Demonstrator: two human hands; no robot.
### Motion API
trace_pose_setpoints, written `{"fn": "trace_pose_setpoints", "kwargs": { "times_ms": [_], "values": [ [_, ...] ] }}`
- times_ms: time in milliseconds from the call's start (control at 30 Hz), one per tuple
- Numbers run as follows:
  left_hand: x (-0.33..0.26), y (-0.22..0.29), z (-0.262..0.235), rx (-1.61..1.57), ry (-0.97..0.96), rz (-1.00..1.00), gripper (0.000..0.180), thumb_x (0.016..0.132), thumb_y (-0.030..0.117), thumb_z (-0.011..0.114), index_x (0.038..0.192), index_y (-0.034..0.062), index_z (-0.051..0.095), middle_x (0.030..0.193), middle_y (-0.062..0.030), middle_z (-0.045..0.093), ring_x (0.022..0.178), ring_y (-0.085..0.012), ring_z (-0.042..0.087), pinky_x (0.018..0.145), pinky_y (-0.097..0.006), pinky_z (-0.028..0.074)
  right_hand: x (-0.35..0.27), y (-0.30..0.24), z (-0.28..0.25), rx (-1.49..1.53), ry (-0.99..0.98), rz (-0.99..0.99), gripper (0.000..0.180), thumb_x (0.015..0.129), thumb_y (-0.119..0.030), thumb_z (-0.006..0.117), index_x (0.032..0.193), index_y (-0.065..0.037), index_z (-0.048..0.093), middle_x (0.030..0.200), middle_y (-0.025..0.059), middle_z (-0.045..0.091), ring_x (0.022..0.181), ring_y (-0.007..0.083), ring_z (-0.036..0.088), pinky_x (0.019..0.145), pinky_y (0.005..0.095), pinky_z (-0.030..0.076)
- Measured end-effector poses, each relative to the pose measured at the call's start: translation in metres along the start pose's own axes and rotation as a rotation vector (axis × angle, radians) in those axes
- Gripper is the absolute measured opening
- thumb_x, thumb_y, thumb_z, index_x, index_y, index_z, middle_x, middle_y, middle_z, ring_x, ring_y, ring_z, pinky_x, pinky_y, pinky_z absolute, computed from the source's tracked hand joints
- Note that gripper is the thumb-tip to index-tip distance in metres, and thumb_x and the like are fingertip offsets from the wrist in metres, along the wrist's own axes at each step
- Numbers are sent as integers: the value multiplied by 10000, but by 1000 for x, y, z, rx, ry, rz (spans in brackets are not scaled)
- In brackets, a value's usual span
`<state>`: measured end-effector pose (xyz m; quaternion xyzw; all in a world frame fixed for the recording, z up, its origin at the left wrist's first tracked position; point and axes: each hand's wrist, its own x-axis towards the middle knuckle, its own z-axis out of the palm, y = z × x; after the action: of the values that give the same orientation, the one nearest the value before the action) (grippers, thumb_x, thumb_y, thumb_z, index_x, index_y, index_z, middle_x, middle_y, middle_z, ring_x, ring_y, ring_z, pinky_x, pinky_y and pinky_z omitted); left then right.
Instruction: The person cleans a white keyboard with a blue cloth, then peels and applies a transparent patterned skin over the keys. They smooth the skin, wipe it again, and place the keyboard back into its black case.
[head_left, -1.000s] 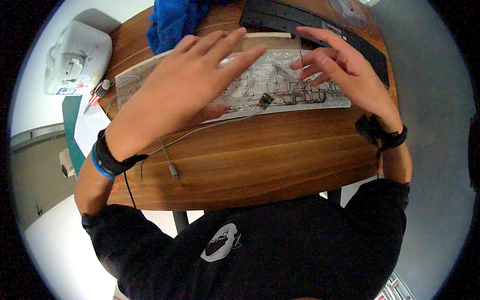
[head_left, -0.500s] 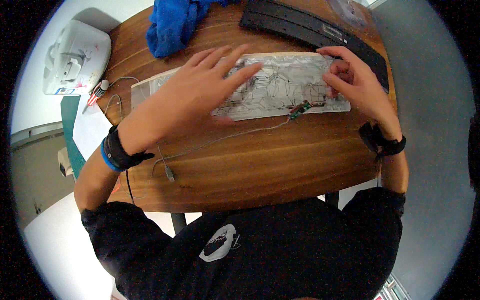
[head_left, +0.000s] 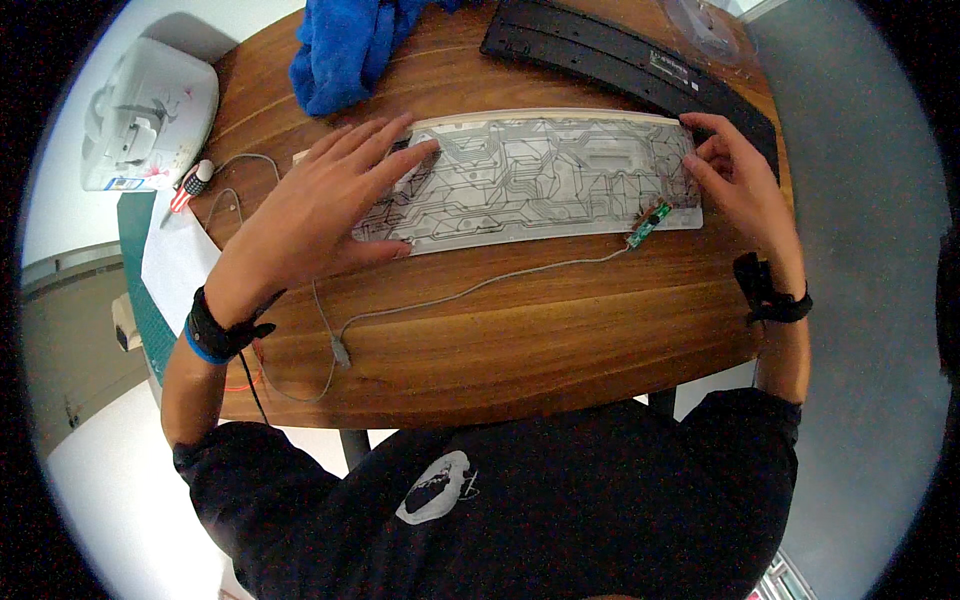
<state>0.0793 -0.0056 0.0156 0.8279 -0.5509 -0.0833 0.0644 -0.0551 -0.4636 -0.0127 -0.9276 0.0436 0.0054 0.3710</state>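
Note:
A clear keyboard membrane [head_left: 520, 175] printed with dark circuit traces lies over a pale keyboard panel [head_left: 470, 240] on the table. My left hand [head_left: 335, 190] is spread over the left part of the membrane, fingers apart and palm down, hiding that end. At the opposite end, my right hand [head_left: 735, 175] has its thumb and curled fingers at the membrane's right edge. A small green circuit board [head_left: 649, 224] sits near the membrane's lower right edge, with a thin grey cable [head_left: 480, 284] running from it to the left.
A black keyboard shell [head_left: 620, 70] lies along the far right, and a blue cloth [head_left: 345, 55] at the far side. On the left are a white case [head_left: 150, 115], a screwdriver [head_left: 190, 188], a paper sheet [head_left: 178, 250] and a green mat [head_left: 150, 290]. A cable plug [head_left: 341, 351] rests near the front.
The membrane and the circuit board with its cable have shifted right across the panel. My left hand has drawn left, uncovering the middle of the membrane; my right hand has moved slightly right.

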Motion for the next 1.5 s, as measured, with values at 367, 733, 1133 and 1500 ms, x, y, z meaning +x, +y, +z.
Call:
{"fn": "trace_pose_setpoints", "kwargs": {
  "times_ms": [367, 733, 1133, 1500],
  "values": [
    [-2, -4, 5, -45, 39, 10, 917, 857, 320, 892, 1641, 117, 460, 1709, -231, 415, 1546, -445, 437, 1273, -547, 386, -1, -10, -4, -109, 18, 10, 440, 1021, -112, 764, 1447, -129, 651, 890, 30, 681, 784, 130, 628, 718, 313, 551],
    [-4, -2, 6, 7, -19, 6, 906, 903, 392, 850, 1677, 163, 437, 1761, -221, 330, 1578, -451, 392, 1284, -549, 374, -2, -6, -3, -190, -30, -57, 438, 998, -144, 790, 1418, -117, 668, 966, 66, 680, 836, 181, 651, 773, 352, 568],
    [2, 0, 9, -47, -31, -24, 956, 861, 294, 881, 1699, 209, 429, 1811, -195, 244, 1639, -447, 304, 1311, -569, 321, -4, -5, -10, -165, -71, -55, 479, 991, -125, 793, 1447, -151, 650, 1034, 64, 625, 885, 188, 645, 806, 338, 581],
    [-19, -20, -14, -50, -120, -156, 948, 800, 207, 921, 1654, 250, 513, 1756, -222, 350, 1571, -469, 404, 1286, -526, 375, 23, -18, 11, -73, -149, -102, 486, 1001, -174, 787, 1457, -150, 621, 1038, 121, 681, 917, 251, 700, 832, 390, 611]
  ]
}}
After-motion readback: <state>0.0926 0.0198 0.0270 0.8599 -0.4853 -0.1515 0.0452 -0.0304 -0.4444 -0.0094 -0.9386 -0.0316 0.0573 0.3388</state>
